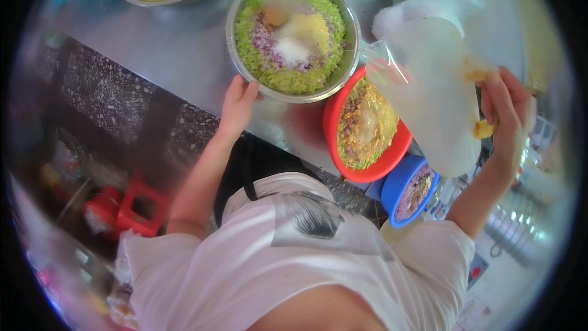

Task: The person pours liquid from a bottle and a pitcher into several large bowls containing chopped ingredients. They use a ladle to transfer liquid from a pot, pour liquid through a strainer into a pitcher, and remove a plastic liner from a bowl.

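Note:
A large steel bowl [233,50] holds finely chopped pale-green vegetable with chopped purple onion, white granules, and yellow and orange-brown powders heaped in the middle. My left hand [241,101] grips its near rim, thumb on the edge. On the right, my right hand [505,101] holds a cloudy, translucent plastic piece [427,96], perhaps a lid or container, by its yellowish edge part. A clear plastic piece with a reddish stripe [390,66] shows at its left side. Below it, a red plastic bowl [333,147] tilts, filled with chopped vegetables and an orange-yellow seasoning.
Another steel bowl [156,3] with a yellowish mix stands at the upper left of the metal table [183,50]. A blue bowl [390,193] of chopped purple onion is at the lower right. Clear plastic bags [413,11] lie at the back right. Red plastic items [142,204] are low on the left.

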Demonstrator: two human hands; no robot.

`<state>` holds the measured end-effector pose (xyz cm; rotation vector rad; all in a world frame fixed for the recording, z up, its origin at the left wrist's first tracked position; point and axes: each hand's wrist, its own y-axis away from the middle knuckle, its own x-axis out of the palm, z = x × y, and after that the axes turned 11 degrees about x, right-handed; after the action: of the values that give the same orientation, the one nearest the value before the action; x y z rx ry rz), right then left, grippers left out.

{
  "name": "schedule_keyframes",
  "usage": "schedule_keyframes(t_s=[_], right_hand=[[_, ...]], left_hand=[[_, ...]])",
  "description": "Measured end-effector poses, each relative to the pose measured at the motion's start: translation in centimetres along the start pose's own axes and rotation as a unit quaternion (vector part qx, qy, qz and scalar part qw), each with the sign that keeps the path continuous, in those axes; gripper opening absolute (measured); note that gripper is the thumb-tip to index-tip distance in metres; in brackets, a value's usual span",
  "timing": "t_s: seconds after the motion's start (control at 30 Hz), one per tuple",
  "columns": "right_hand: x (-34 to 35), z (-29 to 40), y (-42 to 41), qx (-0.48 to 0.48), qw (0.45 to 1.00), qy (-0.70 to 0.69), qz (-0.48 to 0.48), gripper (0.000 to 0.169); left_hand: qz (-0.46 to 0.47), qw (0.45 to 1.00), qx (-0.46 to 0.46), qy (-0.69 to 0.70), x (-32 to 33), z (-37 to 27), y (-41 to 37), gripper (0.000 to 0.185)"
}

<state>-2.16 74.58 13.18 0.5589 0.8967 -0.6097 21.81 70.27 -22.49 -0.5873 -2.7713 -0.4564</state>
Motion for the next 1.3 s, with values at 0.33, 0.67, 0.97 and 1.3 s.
schedule_keyframes(t_s=[0.33, 0.67, 0.97, 1.3], right_hand=[[3.0, 4.1, -2.6, -0.051, 0.986, 0.151, 0.05, 0.027], [4.4, 6.8, -4.0, -0.097, 0.966, 0.212, 0.112, 0.031], [6.1, 8.0, -3.7, -0.166, 0.947, 0.266, 0.067, 0.033], [6.9, 10.0, -3.3, -0.064, 0.946, 0.282, 0.145, 0.033]], left_hand=[[-0.006, 1.0, 0.021, 0.023, 0.2, 0.3, 0.0, 0.019], [0.001, 1.0, 0.01, -0.002, 0.0, 0.1, 0.0, 0.02], [0.002, 1.0, 0.017, 0.016, -0.1, 0.5, -0.1, 0.02], [0.004, 0.999, 0.02, 0.034, -0.2, 0.5, 0.0, 0.018]])
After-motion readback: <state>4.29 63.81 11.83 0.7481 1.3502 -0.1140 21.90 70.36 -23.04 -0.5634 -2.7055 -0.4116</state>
